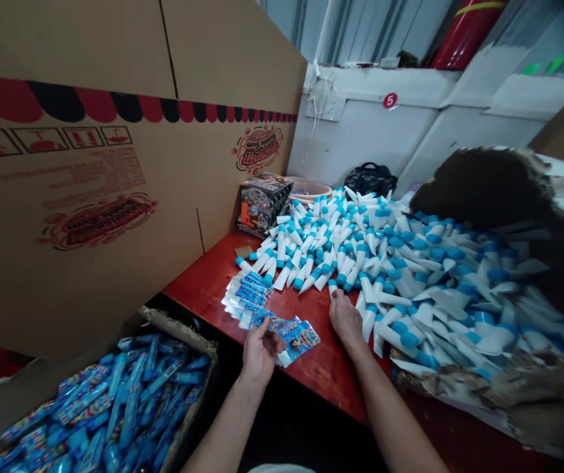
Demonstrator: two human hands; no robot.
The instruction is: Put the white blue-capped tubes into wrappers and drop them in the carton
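Note:
A fan of blue printed sleeves (303,338) lies at the front of the red table, and my left hand (260,351) has its fingers closed on it. More flat sleeves (248,295) are spread just behind that hand. At the near edge of a large heap of white tubes with blue caps (345,236), my right hand (345,315) pinches one white tube (332,286) by its body, with the blue cap pointing away from me.
An open carton (203,338) of blue wrapped tubes stands at the lower left. A tall cardboard box (114,157) walls off the left. Behind are a display box (263,203), a pink basin (311,188) and a dark bag (370,179). Torn cardboard (488,184) borders the heap's right.

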